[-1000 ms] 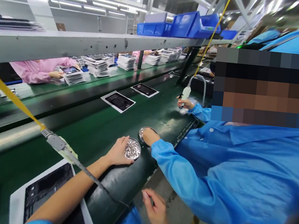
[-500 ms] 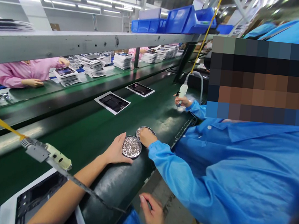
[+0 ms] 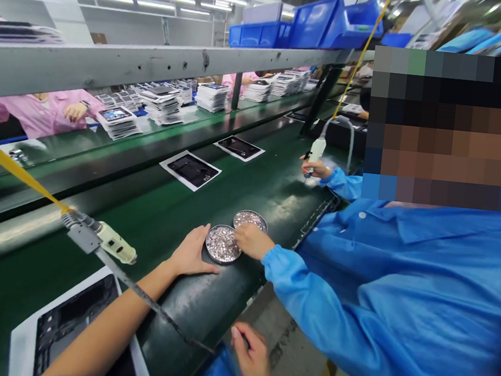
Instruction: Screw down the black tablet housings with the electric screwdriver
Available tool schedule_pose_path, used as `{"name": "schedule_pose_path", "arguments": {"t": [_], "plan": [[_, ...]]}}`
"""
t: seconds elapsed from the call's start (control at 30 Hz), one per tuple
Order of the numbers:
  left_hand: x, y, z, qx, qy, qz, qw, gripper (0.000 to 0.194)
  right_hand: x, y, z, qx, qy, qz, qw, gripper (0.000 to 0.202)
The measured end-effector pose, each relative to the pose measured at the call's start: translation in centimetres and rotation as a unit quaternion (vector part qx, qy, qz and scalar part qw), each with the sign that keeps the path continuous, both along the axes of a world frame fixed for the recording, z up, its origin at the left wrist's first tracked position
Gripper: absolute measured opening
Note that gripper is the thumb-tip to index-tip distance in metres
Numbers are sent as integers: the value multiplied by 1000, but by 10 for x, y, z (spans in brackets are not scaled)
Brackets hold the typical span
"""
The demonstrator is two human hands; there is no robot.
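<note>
My left hand [image 3: 189, 252] reaches out over the green work surface, its thumb and fingers curved around the near side of a round dish [image 3: 224, 244] full of small silvery parts, perhaps screws. Touching or just behind it stands a second such dish [image 3: 252, 216]. A co-worker's hand [image 3: 254, 241] in a blue sleeve is over the edges of both dishes, fingertips hidden. Low by my lap, off the bench edge, my right hand [image 3: 252, 354] is curled closed; whatever its fingers may hold is hidden. Under my left forearm lies a dark tablet-like panel [image 3: 72, 313] on white backing.
A pale electric screwdriver [image 3: 116, 243] hangs by a yellow strap, its grey cable crossing my forearm. The co-worker holds another screwdriver [image 3: 316, 153]. Two dark panels [image 3: 190, 170] lie farther along the bench [image 3: 132, 218]. A metal rail [image 3: 156, 61] carries blue bins [image 3: 317, 20].
The co-worker's hand has moved from inside the far dish toward the nearer dish. My left hand stays at its dish. The view has shifted slightly.
</note>
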State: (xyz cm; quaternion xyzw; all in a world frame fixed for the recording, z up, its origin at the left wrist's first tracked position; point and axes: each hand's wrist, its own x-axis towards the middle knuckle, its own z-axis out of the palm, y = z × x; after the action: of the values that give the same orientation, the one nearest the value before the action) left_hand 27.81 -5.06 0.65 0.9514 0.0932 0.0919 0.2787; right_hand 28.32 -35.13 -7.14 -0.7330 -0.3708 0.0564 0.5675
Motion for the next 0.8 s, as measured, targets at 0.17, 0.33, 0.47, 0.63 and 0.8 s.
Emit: {"name": "schedule_pose_path", "arguments": {"t": [0.17,0.33,0.47,0.63,0.8], "plan": [[-2,-4,2,11,-10,-3,1000,136,-1,-4,-2,-8,22,-4,1000,39],[-1,-2,1,11,-10,-3,1000,134,-1,-2,-5,-4,36,1,999,39],[-1,-1,0,8,-9,1,1000,136,-2,-3,-6,-6,43,1,999,41],[-1,-1,-3,8,-13,0,1000,135,-1,-3,-7,-15,55,6,998,44],[-1,-1,-4,11,-25,-2,1000,134,-1,-5,-8,-19,58,13,998,44]]}}
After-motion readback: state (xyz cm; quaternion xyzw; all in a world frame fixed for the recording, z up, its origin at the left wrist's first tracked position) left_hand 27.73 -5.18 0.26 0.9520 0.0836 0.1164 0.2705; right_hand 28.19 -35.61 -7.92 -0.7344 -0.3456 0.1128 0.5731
